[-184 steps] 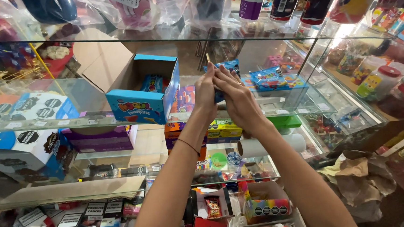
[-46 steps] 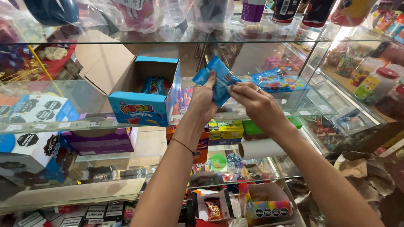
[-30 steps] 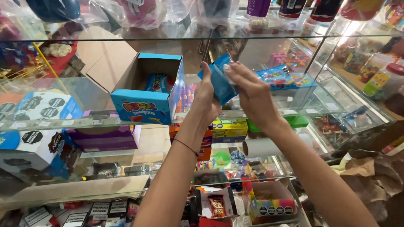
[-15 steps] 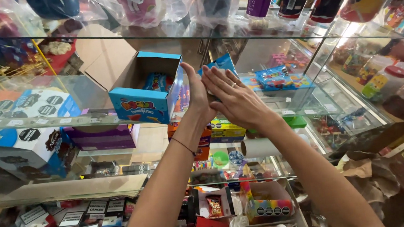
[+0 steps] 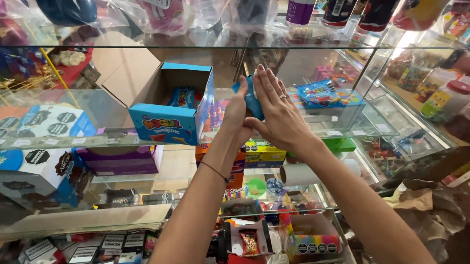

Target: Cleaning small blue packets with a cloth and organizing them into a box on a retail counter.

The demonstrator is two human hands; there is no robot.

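Blue packet (image 5: 250, 95) — pressed between upright hands (image 5: 263, 111)

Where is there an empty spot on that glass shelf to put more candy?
Bare glass shows left of the open blue candy box, and right of the flat blue candy packs. It is crowded between them, where the left hand and right hand press a blue packet.
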